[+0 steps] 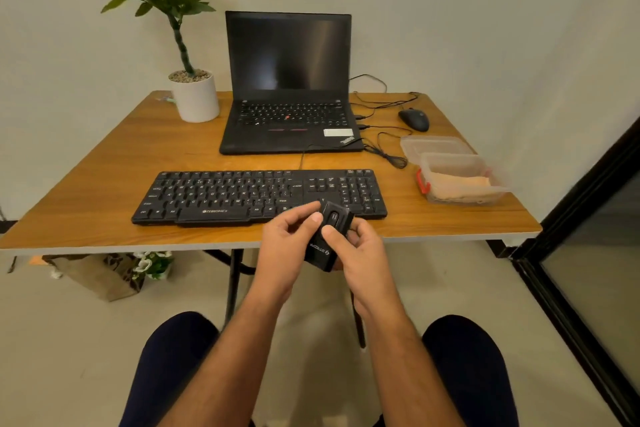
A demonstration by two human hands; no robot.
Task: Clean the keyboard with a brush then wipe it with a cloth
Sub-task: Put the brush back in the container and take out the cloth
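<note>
Knees: the person's dark-clad legs are sitting nearest the lens, forearms reaching forward between them.
Grip: the left hand (289, 239) and right hand (360, 248) are both closing on a small black case (327, 239), thumbs pressing on its top face, fingers curling beneath; it is probably the brush tool, though no bristles are showing.
Handling: the case is looking light, rigid and smooth, so a hold across its long sides should be steadier than a pinch at the ends.
Keyboard: the black keyboard (259, 196) is lying flat, just beyond the hands, close to the table's near edge (138, 246); stiff, with keycaps that could catch.
Cloth: a beige cloth (460, 185) is lying in a clear container (459, 170) right of the keyboard, soft and easy to lift.
Room: bare wood is lying open left of the keyboard; a laptop (289, 87), cables (384, 149) and mouse (414, 119) are crowding the far side.
</note>
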